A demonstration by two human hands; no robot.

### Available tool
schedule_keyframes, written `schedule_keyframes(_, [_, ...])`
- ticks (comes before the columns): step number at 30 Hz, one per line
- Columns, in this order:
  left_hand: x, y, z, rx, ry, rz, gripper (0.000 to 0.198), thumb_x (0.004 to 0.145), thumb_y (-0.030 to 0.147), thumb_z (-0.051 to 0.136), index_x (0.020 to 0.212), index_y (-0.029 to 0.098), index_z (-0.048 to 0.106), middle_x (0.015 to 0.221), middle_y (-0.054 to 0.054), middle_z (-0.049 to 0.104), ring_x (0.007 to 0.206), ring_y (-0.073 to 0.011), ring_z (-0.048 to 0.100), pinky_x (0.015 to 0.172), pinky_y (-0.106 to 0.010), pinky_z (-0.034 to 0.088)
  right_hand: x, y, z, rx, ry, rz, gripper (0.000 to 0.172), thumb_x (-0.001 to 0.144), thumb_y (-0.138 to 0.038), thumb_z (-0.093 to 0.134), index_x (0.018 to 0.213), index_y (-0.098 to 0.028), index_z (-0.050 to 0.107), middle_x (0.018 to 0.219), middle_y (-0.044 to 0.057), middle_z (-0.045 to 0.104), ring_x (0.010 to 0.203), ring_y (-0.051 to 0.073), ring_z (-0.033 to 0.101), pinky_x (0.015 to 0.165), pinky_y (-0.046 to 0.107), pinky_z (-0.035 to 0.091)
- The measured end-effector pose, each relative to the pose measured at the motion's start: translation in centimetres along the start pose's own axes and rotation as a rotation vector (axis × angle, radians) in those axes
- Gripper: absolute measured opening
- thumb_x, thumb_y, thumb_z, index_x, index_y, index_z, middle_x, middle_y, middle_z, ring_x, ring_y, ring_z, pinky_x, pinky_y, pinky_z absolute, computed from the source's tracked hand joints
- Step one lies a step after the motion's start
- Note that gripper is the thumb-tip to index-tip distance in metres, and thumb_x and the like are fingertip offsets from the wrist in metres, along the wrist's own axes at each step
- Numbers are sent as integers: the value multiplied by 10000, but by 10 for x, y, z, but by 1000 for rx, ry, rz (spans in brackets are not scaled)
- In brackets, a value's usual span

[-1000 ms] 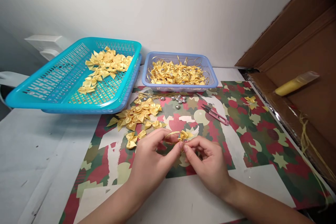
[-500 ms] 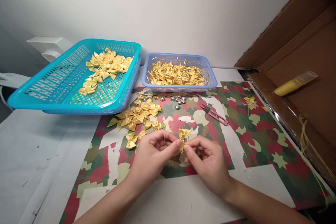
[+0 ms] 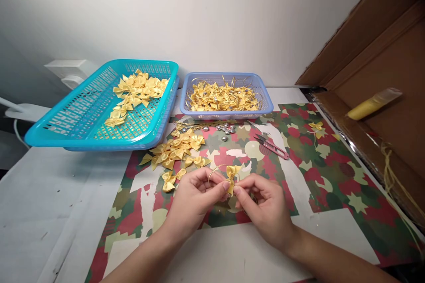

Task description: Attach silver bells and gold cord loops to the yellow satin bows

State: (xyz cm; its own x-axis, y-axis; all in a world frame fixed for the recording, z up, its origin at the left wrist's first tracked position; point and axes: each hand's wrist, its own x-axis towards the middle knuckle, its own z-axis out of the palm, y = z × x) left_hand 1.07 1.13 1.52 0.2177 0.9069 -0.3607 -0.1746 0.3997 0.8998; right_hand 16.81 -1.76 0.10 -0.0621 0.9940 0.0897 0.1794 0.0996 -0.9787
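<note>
A yellow ribbon bow is pinched between my two hands above the patterned sheet. My left hand grips its left side with thumb and forefinger, and a thin gold cord loops up over those fingers. On the other side my right hand pinches the bow and cord with thumb and fingertip. The bow's middle is partly covered by my fingertips. Just beyond my left hand lies a pile of loose yellow bows. Several silver bells and gold cords rest behind it.
A turquoise basket with bows stands at the left. A blue-purple basket holds bows with cords and bells. Pink-handled thread snips lie on the camouflage-and-star sheet. Cardboard rises at the right, with a yellow-filled tube.
The view has shifted slightly, so the baskets sit a little lower and the turquoise one farther right. Both hands keep pinching the bow, with only a slight shift of the fingers.
</note>
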Motion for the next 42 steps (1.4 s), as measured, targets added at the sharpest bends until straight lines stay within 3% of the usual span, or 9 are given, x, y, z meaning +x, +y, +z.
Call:
schedule_keyframes(10, [0, -4, -1, -108, -28, -53, 288, 660, 275, 812, 618, 151, 556, 628, 19, 638, 525, -71, 550, 519, -181, 466, 0, 0, 0, -14, -14, -52, 153, 873, -184, 579, 727, -175, 625, 573, 4, 643, 519, 127, 611, 531, 231, 517])
schedule_keyframes(15, [0, -5, -2, -133, -26, -89, 267, 673, 291, 807, 694, 163, 574, 588, 43, 612, 526, -80, 577, 536, -184, 489, 0, 1, -1, -12, -11, -87, 135, 875, -168, 572, 755, -182, 631, 608, 11, 666, 536, 133, 628, 529, 236, 521])
schedule_keyframes(22, [-2, -2, -2, -166, -34, -100, 253, 687, 285, 804, 657, 154, 590, 635, 42, 608, 552, -70, 575, 558, -185, 533, 1, 2, 0, -58, -3, -161, 126, 865, -130, 570, 769, -188, 628, 631, 5, 666, 524, 124, 605, 513, 231, 496])
schedule_keyframes(42, [0, 2, -1, -266, -70, -173, 333, 605, 150, 824, 672, 158, 498, 573, 58, 615, 482, -36, 502, 467, -132, 437, -2, 3, 2, -113, -11, -230, 130, 864, -98, 566, 779, -181, 619, 615, -6, 645, 557, 125, 619, 524, 225, 477])
